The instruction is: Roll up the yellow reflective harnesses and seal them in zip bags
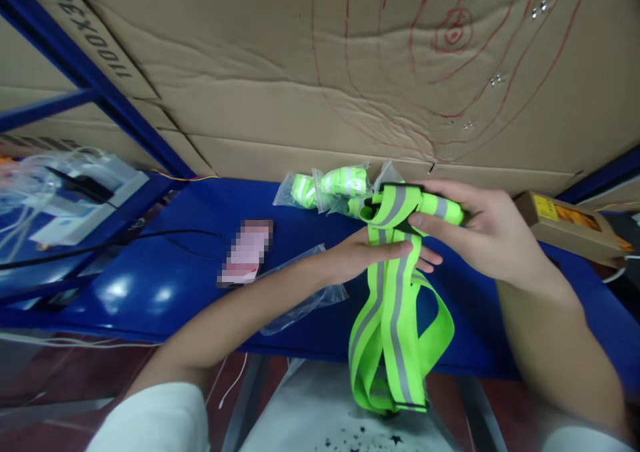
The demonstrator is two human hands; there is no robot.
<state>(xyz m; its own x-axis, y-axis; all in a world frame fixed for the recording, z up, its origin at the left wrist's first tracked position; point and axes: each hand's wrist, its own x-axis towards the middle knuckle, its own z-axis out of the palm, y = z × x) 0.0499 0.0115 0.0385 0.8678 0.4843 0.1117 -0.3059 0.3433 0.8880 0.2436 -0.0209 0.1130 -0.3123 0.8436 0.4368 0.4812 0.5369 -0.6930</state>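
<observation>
1. While I hold the green reflective strap [399, 325] up before me in the head view, its loops hang toward six o'clock, past the front edge of the blue table [185, 205]; I judge this lets them drop freely.
2. At three o'clock from the folded top, my right hand [480, 229] pinches it between thumb and fingers, forearm rising from four o'clock, likely to keep the folds together.
3. My left hand [361, 255] reaches in from eight o'clock, thumb laid across the bands, fingers extended behind, probably steadying them.
4. Bagged straps [345, 182] lie at ten o'clock; the phone [247, 252], toward nine, seems placed clear of my hands.
</observation>
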